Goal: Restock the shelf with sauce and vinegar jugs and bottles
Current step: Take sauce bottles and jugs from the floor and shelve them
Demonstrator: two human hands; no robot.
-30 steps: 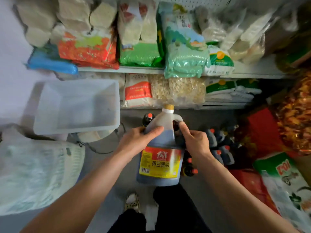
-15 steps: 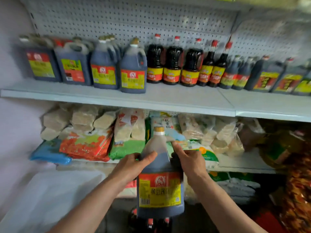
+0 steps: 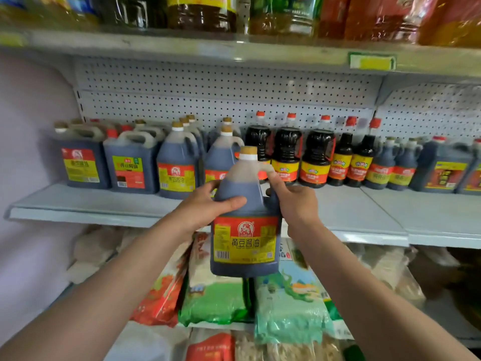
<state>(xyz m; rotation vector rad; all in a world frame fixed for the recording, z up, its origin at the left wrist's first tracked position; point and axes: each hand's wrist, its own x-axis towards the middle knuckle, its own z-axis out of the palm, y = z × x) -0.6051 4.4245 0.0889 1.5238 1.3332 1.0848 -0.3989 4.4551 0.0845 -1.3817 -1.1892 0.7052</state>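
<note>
Both hands hold a soy sauce jug upright in the air, in front of the middle shelf.

Nearest, the left hand [image 3: 208, 204] wraps the jug's shoulder, thumb laid across the front, while the right hand [image 3: 294, 204] grasps the handle side with the forefinger reaching up toward the neck. The soy sauce jug [image 3: 246, 230] has a tan cap, dark liquid and a red-and-yellow label, and its base hangs over the bagged goods [image 3: 218, 300] on the lower shelf. Beyond it the middle shelf [image 3: 351, 212] has bare board at its front edge; at the back stand matching jugs [image 3: 177, 165] to the left, a row of dark bottles [image 3: 316, 157] with red caps in the middle, and more jugs far right. Behind them is white pegboard [image 3: 221, 97], and above, a top shelf [image 3: 234, 53] of oil containers.
</note>
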